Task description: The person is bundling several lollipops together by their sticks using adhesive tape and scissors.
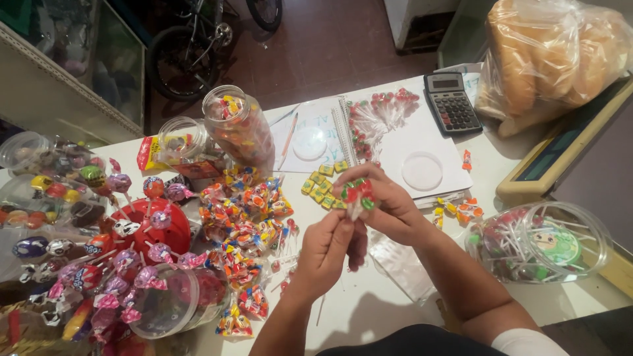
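A bunch of red-and-green lollipops (357,193) is held above the white table (369,310), near its middle. The right hand (386,204) is closed around the wrapped heads, while the left hand (326,249) pinches the sticks just below. Loose wrapped candies (244,224) lie to the left, small yellow sweets (318,186) behind, a calculator (450,102) farther back, a lollipop jar (544,240) at right.

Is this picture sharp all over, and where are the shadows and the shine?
Head view: the hands, left hand and right hand, look slightly soft, as do the lollipops they hold; their shadow falls on the white table below; glare streaks the clear jar and the bread bag; straight edges bow near the frame's borders.
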